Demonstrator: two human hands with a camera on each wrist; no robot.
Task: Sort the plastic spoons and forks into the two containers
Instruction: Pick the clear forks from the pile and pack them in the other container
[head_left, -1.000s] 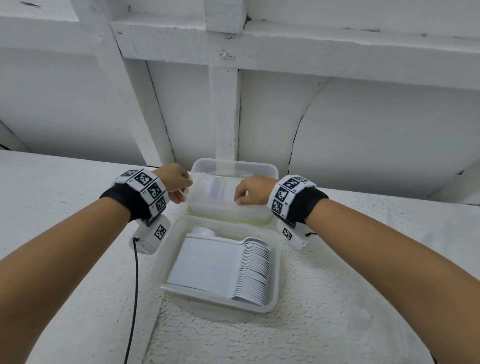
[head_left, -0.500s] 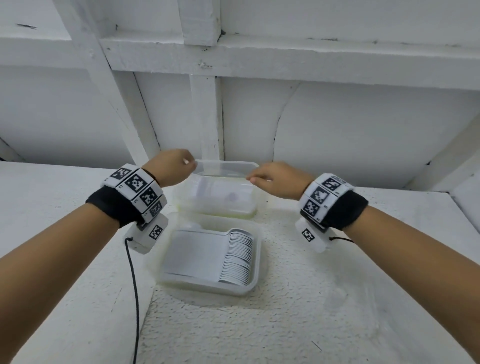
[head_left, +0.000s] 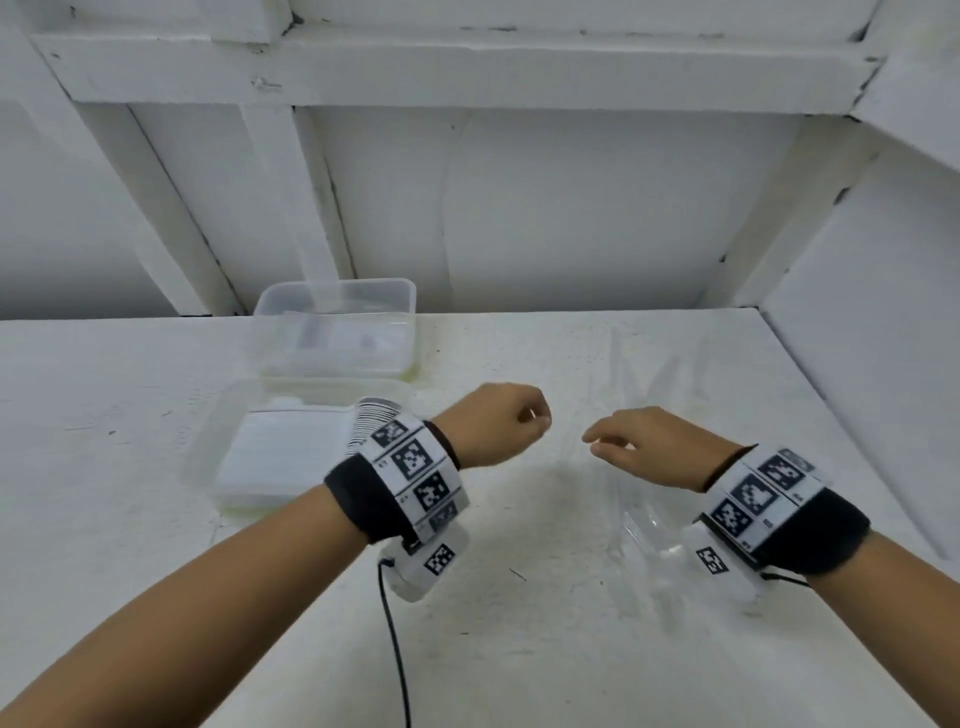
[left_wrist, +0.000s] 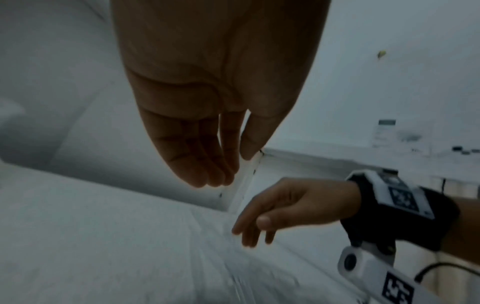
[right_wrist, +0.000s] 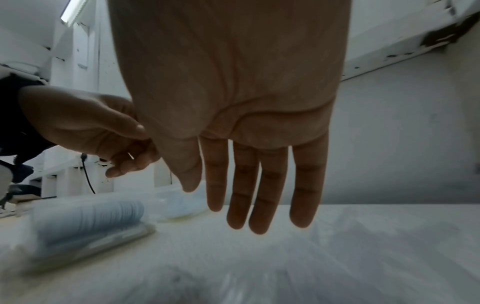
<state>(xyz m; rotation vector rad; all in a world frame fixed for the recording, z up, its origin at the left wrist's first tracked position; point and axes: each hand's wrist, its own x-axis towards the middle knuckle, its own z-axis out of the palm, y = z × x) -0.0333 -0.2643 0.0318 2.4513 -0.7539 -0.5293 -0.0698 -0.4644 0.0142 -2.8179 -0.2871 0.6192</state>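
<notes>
Both hands have come off the far container (head_left: 337, 288) and swung over to the bare side of the table (head_left: 519, 649).

Your left hand (head_left: 493, 423) hangs loosely curled above the tabletop. Nothing in it that I can make out; the left wrist view shows a slack, empty palm. Your right hand (head_left: 649, 452), at its three o'clock and just apart, is released, fingers straight and pointing down, gripping nothing.

At the right hand's five o'clock, a blurred patch of clear plastic (head_left: 639, 540) lies on the table; can't tell if it's cutlery or wrapping.

At the left hand's nine o'clock, the near container (head_left: 208, 447) holds a nested row of white spoons (head_left: 369, 415). The far container sits at its eleven o'clock, contents too hazy to name.

Handling, my judgement:
- The spoons are very light, stiff but brittle, and slick.
- Pinch them by the handles, a few nested at a time.
- Squeeze gently or they'll fan out.
</notes>
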